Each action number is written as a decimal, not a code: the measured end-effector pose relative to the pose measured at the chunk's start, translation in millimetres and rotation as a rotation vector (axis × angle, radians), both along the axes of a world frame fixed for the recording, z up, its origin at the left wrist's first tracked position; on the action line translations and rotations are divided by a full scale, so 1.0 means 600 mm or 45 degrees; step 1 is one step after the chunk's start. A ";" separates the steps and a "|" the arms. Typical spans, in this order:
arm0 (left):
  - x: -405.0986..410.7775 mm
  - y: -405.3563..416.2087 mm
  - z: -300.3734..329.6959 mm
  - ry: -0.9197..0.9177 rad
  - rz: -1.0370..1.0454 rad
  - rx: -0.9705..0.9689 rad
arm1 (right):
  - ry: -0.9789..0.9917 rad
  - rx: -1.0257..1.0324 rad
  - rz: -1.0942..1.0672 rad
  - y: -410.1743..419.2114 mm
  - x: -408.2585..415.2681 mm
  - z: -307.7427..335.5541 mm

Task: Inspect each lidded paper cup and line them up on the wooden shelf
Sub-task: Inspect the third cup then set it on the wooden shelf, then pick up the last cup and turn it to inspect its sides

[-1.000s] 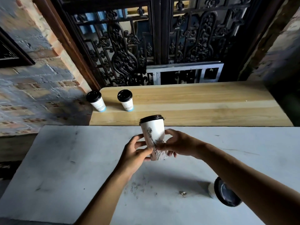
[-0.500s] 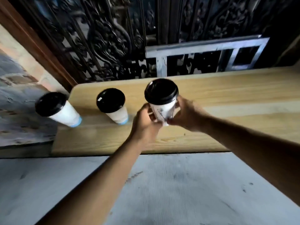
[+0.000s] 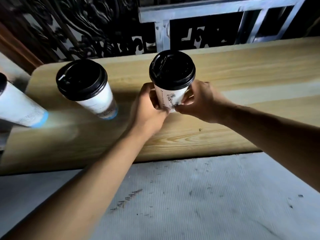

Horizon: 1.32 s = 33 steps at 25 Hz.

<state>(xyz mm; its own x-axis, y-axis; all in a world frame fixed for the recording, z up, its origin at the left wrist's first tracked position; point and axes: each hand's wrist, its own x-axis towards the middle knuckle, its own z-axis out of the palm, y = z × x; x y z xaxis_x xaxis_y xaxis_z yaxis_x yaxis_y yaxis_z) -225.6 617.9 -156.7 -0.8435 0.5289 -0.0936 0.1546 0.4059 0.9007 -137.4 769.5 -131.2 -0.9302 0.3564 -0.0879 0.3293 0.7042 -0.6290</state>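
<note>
A white paper cup with a black lid and a dark drawing [image 3: 170, 87] is held upright over the wooden shelf [image 3: 242, 75]. My left hand [image 3: 149, 108] grips its left side and my right hand [image 3: 200, 101] grips its right side; my fingers hide its base, so I cannot tell whether it touches the wood. To its left a second black-lidded cup with a blue base band [image 3: 88, 89] stands on the shelf. A third such cup [image 3: 19, 108] shows at the far left edge, partly cut off.
A grey-white marked tabletop [image 3: 190, 196] fills the foreground below the shelf's front edge. Behind the shelf stand a dark ornate iron grille [image 3: 95, 28] and a pale metal frame [image 3: 216, 9]. The shelf extends bare to the right of the held cup.
Both hands carried the cup from over the grey table forward to above the shelf, to the right of the second cup. The view has moved closer to the shelf.
</note>
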 end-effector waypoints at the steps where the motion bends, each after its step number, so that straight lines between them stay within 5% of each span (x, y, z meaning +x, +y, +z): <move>1: -0.001 0.001 -0.002 0.031 0.005 -0.021 | 0.001 -0.001 -0.015 -0.002 -0.001 -0.003; 11: 0.008 -0.003 -0.008 -0.077 0.065 0.004 | -0.029 -0.076 -0.119 -0.017 0.005 -0.020; 17: 0.060 -0.055 0.028 -0.135 0.048 -0.105 | -0.338 -0.004 -0.106 -0.026 0.086 0.035; 24: 0.198 -0.104 0.115 -0.024 -0.051 -0.202 | -0.375 0.066 -0.011 -0.039 0.232 0.133; 33: 0.524 -0.131 0.207 0.111 -0.295 -0.347 | -0.079 -0.063 -0.103 -0.026 0.556 0.243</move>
<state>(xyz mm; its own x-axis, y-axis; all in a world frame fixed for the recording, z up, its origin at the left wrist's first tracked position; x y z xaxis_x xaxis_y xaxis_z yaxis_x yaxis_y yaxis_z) 88.6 539.1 -32.3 -0.7152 0.6724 -0.1905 0.3417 0.5742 0.7440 196.3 753.8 14.7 -0.8906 0.4241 -0.1641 0.4235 0.6422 -0.6389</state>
